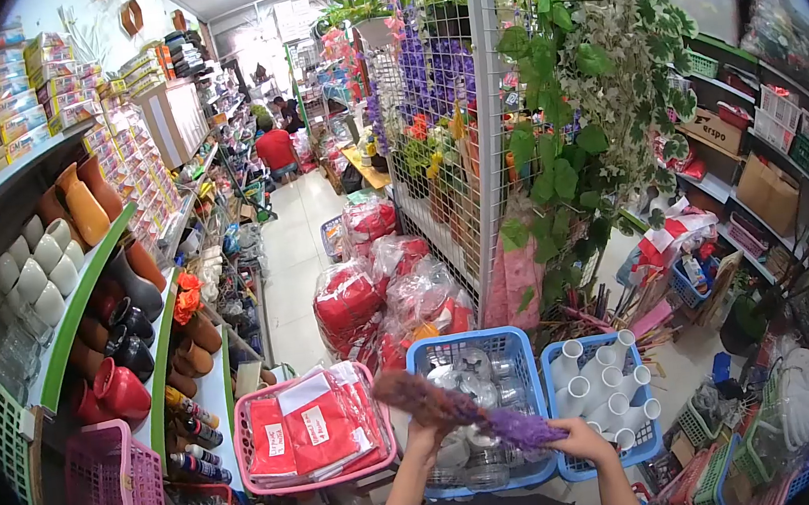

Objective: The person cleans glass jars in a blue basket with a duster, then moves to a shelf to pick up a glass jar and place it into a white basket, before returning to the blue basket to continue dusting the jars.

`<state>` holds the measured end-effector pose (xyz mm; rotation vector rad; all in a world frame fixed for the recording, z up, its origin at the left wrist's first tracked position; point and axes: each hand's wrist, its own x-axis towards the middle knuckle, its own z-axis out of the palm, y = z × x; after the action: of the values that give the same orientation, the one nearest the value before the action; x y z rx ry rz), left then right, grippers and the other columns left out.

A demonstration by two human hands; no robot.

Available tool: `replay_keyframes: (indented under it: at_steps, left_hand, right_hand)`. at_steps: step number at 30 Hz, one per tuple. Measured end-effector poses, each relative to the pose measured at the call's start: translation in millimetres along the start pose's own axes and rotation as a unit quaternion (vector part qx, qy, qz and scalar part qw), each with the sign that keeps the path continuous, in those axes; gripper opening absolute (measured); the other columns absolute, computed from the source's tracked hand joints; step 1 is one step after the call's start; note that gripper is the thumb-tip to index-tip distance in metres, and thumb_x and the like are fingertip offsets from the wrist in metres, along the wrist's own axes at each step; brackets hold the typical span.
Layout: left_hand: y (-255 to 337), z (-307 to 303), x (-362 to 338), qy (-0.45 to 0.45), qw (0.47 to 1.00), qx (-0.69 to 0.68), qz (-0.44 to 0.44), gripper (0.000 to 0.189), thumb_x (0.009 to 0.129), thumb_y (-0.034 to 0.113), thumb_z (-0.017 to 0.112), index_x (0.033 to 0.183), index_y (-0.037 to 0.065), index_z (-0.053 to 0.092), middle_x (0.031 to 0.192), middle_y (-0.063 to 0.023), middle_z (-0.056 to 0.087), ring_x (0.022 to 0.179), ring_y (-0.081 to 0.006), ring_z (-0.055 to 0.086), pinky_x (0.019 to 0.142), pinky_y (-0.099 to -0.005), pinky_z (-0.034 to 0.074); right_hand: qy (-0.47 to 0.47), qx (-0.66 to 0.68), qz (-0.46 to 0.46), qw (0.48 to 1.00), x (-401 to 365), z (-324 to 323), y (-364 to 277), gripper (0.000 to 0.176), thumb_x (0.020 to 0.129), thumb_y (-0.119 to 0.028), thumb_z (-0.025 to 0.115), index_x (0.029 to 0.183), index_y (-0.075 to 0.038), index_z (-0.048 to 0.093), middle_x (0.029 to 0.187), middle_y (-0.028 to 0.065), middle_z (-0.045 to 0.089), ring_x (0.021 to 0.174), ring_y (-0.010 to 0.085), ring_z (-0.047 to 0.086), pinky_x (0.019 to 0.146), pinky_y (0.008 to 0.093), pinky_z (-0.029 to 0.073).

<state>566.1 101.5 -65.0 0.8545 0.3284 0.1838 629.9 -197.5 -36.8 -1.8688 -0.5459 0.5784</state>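
- Currently gripped at two points: purple flower sprig (462, 410), lying near level, brownish tip up and to the left, purple end down and to the right, above the near rims of the baskets.
- Left hand (424, 442): curled shut round the sprig's middle from below; wrist and forearm rising from the bottom edge of view.
- Right hand (580, 439): closed over the purple end, back of hand toward the camera. Cannot tell how tight the hold is, fingertips being hidden.
- Directly under the sprig: blue basket (455, 342) of clear jars (467, 365). Touching its right wall: second blue basket (554, 405) with white tubes (594, 381) stood upright, open ends up.
- Just beside the first basket's left wall: pink basket (244, 450) stacked with red packets (315, 427).
- Rising behind the baskets: wire grid panel (472, 145) hung with artificial flowers and leaves.
- Step in hand, by judgement: sprig held up between both hands, not set in any basket.
- Next move, by judgement: calls for support at both points or a firm single grip near the middle, a soft stem being likely to droop; also clearance over the jar tops.
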Motion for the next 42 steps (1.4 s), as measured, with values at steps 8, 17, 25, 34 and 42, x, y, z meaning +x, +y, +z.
replay_keyframes:
  at_steps: [8,17,25,34,42]
  left_hand:
    - [19.6,21.1,-17.6,-0.034,0.995,0.087,0.034,0.041,0.083,0.002,0.065,0.116,0.006,0.041,0.105,-0.0135,0.063,0.099,-0.02,0.062,0.083,-0.0288,0.051]
    - [50.2,55.9,-32.8,-0.204,0.71,0.587,0.333,0.036,0.073,-0.005,0.06,0.108,0.004,0.056,0.122,-0.0102,0.057,0.12,-0.028,0.05,0.102,-0.0403,0.038]
    - [22.2,61.6,-34.3,-0.061,0.778,0.528,0.334,0.062,0.074,-0.006,0.063,0.131,0.006,0.04,0.139,-0.0179,0.039,0.129,-0.0344,0.037,0.102,-0.0438,0.038]
    - [3.1,38.2,-23.6,-0.144,0.981,-0.085,-0.101,0.049,0.09,0.004,0.051,0.134,0.004,0.03,0.131,-0.0164,0.044,0.118,-0.0297,0.05,0.104,-0.0437,0.04]
    - [18.7,5.2,-9.3,-0.136,0.973,-0.183,-0.032,0.048,0.088,0.002,0.054,0.131,0.007,0.034,0.123,-0.0134,0.051,0.113,-0.0272,0.054,0.099,-0.0448,0.044]
  right_hand:
    - [0.212,0.254,0.029,0.943,61.6,40.8,9.5,0.029,0.085,-0.022,0.067,0.105,-0.002,0.06,0.088,0.0089,0.066,0.067,0.0154,0.06,0.061,0.0273,0.048]
    - [0.037,0.483,0.167,0.859,65.2,40.9,-71.2,0.019,0.084,-0.02,0.069,0.09,-0.008,0.056,0.071,0.0001,0.056,0.045,0.0055,0.04,0.038,0.0189,0.029]
    - [0.031,0.502,0.134,0.854,70.5,43.4,-61.3,0.014,0.081,-0.008,0.067,0.089,-0.006,0.055,0.068,-0.0017,0.051,0.046,0.0052,0.038,0.04,0.0191,0.028]
    - [0.18,0.195,-0.03,0.963,59.5,42.3,-71.7,0.024,0.079,-0.017,0.073,0.093,-0.003,0.06,0.072,-0.0011,0.058,0.053,0.0036,0.046,0.045,0.0207,0.035]
    - [-0.065,0.081,-0.004,0.995,17.4,-14.5,-54.3,0.025,0.082,-0.023,0.07,0.094,-0.002,0.065,0.071,-0.0033,0.06,0.058,0.0042,0.048,0.051,0.0211,0.038]
